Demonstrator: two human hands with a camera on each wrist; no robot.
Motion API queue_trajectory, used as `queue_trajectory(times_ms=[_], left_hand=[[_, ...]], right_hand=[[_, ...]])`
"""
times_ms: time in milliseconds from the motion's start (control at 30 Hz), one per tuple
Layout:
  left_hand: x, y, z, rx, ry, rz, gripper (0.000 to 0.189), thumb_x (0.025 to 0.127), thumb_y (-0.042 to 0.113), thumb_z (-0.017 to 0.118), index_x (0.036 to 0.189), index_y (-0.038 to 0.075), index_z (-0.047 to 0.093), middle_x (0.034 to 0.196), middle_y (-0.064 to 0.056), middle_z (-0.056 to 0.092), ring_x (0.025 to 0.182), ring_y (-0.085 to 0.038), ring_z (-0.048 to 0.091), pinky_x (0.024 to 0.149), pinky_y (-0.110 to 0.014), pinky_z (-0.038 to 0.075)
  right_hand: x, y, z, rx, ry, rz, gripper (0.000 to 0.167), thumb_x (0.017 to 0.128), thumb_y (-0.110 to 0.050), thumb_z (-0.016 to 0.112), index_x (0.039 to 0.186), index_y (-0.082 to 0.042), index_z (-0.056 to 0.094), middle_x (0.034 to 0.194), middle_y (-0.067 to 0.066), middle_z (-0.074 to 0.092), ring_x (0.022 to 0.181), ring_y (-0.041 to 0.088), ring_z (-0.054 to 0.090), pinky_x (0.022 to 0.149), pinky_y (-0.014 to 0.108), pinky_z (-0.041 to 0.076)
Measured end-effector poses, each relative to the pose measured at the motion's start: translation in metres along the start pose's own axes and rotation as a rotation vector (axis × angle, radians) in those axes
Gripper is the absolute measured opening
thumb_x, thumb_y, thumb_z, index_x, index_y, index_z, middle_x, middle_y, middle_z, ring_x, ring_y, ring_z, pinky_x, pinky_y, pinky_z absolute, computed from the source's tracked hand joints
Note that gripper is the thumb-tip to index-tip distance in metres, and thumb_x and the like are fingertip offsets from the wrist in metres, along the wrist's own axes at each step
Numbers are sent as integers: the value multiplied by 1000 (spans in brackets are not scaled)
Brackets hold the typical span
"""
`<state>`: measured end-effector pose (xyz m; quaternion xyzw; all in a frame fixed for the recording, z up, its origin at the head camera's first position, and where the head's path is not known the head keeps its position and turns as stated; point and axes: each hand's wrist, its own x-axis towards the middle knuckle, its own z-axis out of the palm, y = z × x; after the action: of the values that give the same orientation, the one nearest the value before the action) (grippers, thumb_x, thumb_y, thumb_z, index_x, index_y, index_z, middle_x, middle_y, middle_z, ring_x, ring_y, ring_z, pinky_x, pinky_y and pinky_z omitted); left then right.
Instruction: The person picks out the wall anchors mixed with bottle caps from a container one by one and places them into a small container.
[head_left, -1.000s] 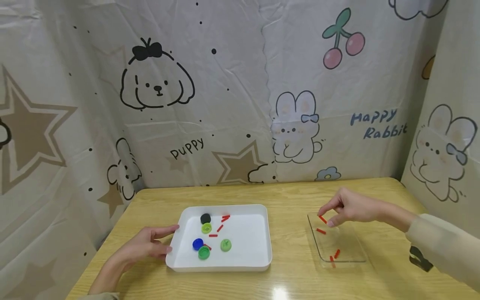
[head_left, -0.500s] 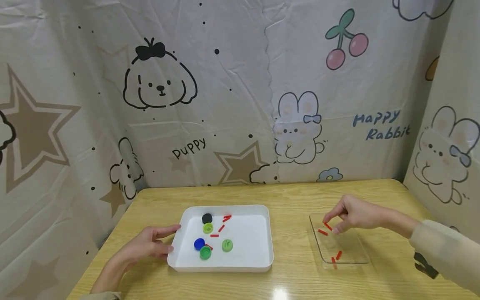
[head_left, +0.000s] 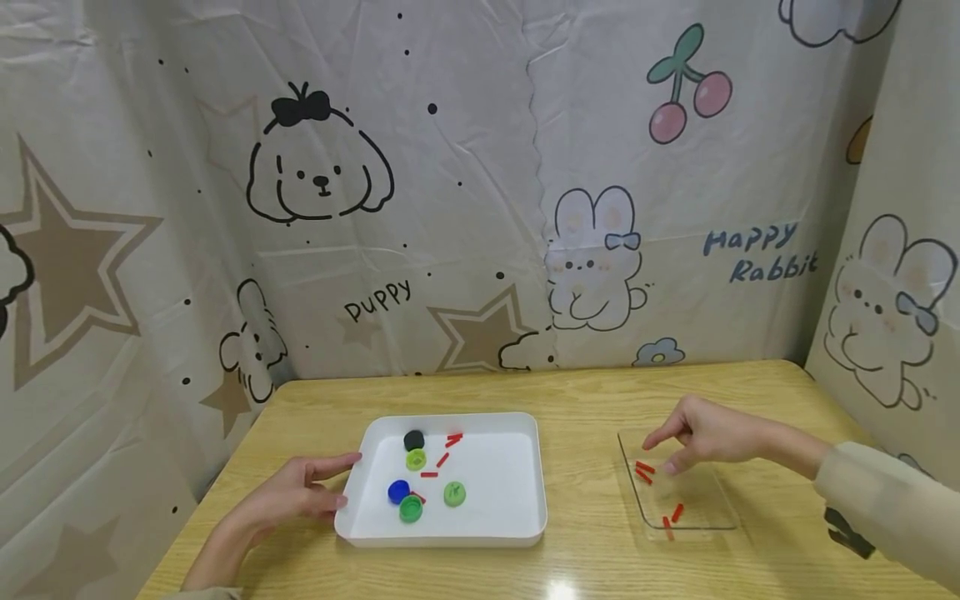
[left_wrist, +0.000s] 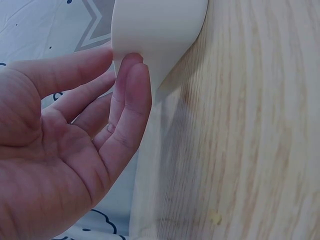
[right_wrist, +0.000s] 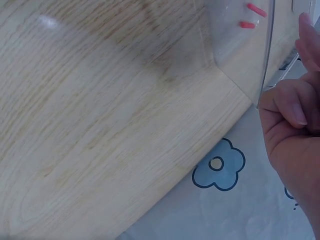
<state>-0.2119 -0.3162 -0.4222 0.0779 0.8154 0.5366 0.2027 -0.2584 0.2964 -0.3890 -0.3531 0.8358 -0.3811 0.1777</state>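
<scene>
A white tray holds bottle caps in black, blue and green, plus several small red sticks. At its left wall, my left hand touches the outside with its fingertips; the left wrist view shows the fingers against the tray wall. Over a clear, see-through box on the right hovers my right hand, thumb and index finger apart with nothing between them. Just beside those fingertips lie two red sticks in the box. Two more red sticks lie near its front edge.
Both containers stand on a wooden table, with a stretch of tabletop between them. A printed cloth hangs behind and along the sides.
My right hand has lowered into the clear box and let go of a red stick, which now lies beside another one. The left hand stays at the tray.
</scene>
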Motion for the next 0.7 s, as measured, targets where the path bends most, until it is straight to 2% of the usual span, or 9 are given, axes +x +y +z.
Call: queue_trajectory(times_ms=[67,167,233,433,467,700], left_hand=[[0,0,0,5,5,-6,71,91,5,78,155,-3,48,164,-33,28,111,-27,66,89,-41,61],[0,-1,0,0,5,-6,71,91,5,78,155,-3,47,164,-33,27,112,-28,66,89,-41,61],[1,-1,0,-7,-1,-1,71,92,5,77,155,-4,46,164,-33,26,113,-28,66,89,-42,61],[1,-2,-1,-10,-10,10,72,92,5,78,155,-6,46,163,-35,26,113,-28,67,88,-42,62],[1,-2,-1,-9,-11,12,72,92,6,79,155,-6,46,163,-35,26,112,-28,67,88,-42,62],[2,-4,-2,-10,-10,16,72,92,6,79,155,-5,46,163,-35,27,114,-28,66,89,-43,62]], right_hand=[[1,-3,-1,-18,7,8,7,86,-6,86,92,-3,84,90,18,78,52,5,18,55,21,35],[5,-9,-3,-42,20,11,19,86,-8,86,104,-1,83,61,8,66,50,4,18,56,20,36],[8,-14,-4,-49,21,12,23,87,-9,86,108,0,83,50,1,55,50,4,18,56,20,36],[24,-32,-2,-88,24,25,27,85,-12,88,110,-4,83,50,-10,44,51,4,19,53,21,30],[27,-35,-2,-96,24,28,30,84,-13,89,113,-4,83,48,-11,39,52,4,20,53,21,30],[52,-51,5,-129,-3,35,33,84,-15,89,115,-7,82,48,-13,32,51,5,22,53,20,29]])
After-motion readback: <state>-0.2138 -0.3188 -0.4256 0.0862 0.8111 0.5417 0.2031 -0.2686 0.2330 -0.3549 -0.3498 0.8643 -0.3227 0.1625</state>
